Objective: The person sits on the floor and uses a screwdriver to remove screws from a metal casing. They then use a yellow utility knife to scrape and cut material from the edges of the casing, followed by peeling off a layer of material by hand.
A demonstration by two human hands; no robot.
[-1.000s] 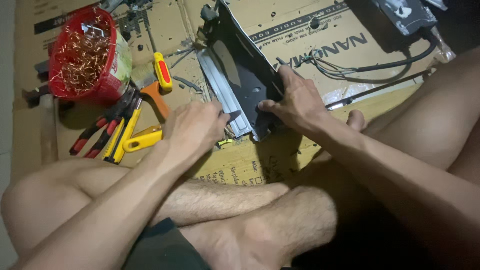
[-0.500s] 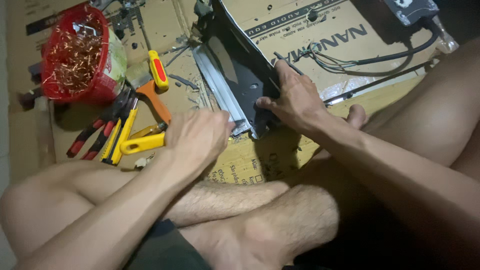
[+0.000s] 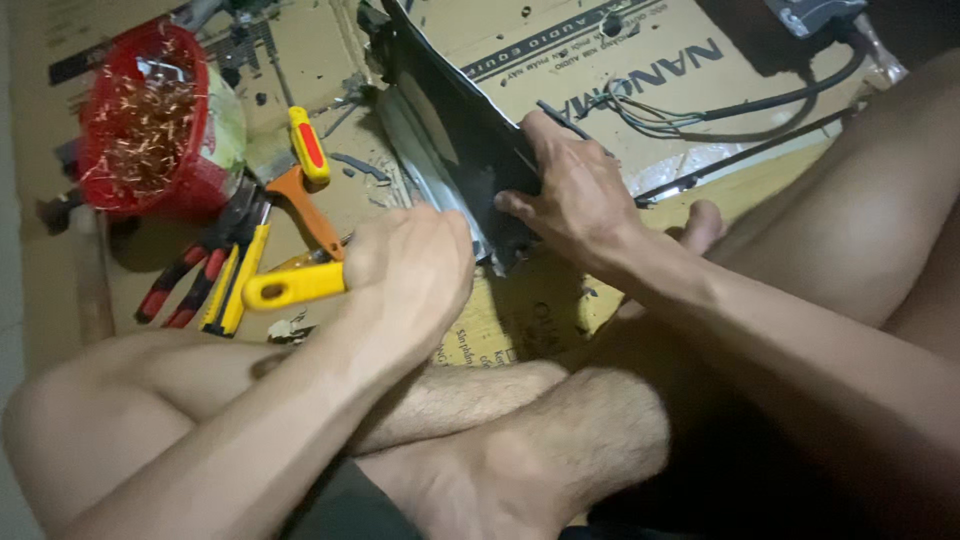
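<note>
I sit cross-legged on flattened cardboard (image 3: 640,60). A black metal panel (image 3: 450,130) stands on its edge in front of me, with a shiny grey strip (image 3: 425,175) along its left side. My right hand (image 3: 570,195) grips the panel's near end, fingers wrapped over its edge. My left hand (image 3: 415,265) is curled into a fist at the panel's lower corner, next to the grey strip. What the fist holds is hidden. A yellow tool handle (image 3: 292,285) lies just left of that fist.
A red mesh bag of copper-coloured wire scraps (image 3: 145,125) lies at the far left. Pliers with red-black handles (image 3: 195,275), an orange-handled tool (image 3: 310,210) and a yellow-red screwdriver (image 3: 308,145) lie beside it. Black cables (image 3: 740,100) run across the cardboard at the back right.
My left hand has slid a little toward me and down along the panel's corner. My right hand keeps its grip on the panel. The view has tilted slightly.
</note>
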